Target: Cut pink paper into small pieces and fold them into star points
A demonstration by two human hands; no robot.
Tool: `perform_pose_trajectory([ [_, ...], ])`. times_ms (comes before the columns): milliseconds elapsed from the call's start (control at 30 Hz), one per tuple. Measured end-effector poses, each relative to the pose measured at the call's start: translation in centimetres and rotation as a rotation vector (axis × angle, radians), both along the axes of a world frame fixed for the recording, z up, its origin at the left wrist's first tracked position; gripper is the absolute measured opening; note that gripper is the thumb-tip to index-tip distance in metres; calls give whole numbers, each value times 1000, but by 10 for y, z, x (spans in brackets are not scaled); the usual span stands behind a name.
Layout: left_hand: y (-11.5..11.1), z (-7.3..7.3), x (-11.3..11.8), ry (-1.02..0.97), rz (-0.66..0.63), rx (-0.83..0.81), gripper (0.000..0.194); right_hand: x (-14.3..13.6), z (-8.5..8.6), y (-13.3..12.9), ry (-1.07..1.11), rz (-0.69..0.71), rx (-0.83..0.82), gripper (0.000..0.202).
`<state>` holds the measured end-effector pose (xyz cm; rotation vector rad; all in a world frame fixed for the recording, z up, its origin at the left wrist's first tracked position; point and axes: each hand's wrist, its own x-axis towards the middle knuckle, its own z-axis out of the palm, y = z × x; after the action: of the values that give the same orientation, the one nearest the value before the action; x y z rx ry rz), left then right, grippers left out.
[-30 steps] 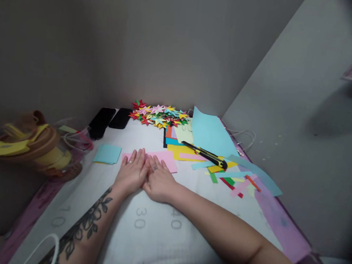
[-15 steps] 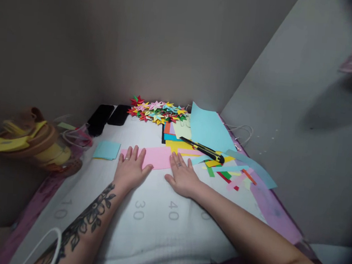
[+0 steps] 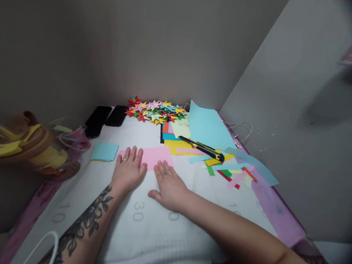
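A pink paper strip (image 3: 153, 156) lies flat across the white numbered sheet (image 3: 117, 233). My left hand (image 3: 128, 171) rests palm down with its fingers over the strip's left end. On the strip's lower edge, right of its middle, are the fingertips of my right hand (image 3: 171, 189); the palm is over the white sheet and the thumb points left. Both hands are flat and grip nothing. Left of my left hand sits a small stack of light blue squares (image 3: 105, 151). Beyond my right hand a black and yellow cutter knife (image 3: 203, 148) lies on coloured papers.
Folded paper stars (image 3: 156, 111) are heaped at the back. Two black phones (image 3: 98, 121) (image 3: 116, 115) lie back left, near a brown and yellow cup (image 3: 39, 146). A large light blue sheet (image 3: 209, 126) and paper scraps (image 3: 228, 171) cover the right side.
My right hand has moved left and nearer to me, from the strip's right end to its lower edge. My left hand stays on the strip. The view has shifted slightly.
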<state>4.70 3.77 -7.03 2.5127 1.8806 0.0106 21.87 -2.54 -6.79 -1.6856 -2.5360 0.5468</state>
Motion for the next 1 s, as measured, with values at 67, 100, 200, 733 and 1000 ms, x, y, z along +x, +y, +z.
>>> perform_pose_trajectory([
  [67, 0, 1, -5, 8, -23, -18, 61, 12, 0, -2, -30, -59, 0, 88],
  [100, 0, 1, -8, 13, -43, -28, 61, 19, 0, -3, -48, -86, 0, 87],
  [200, -6, 2, -18, 31, -89, -32, 62, 32, -2, -6, -91, -141, 14, 85],
  [733, -73, 18, -42, 16, -50, -153, 59, 30, -2, -12, -130, -179, 60, 78],
  [1000, -81, 21, -58, 46, 38, -135, 64, -1, 23, 10, -159, -186, 115, 65],
])
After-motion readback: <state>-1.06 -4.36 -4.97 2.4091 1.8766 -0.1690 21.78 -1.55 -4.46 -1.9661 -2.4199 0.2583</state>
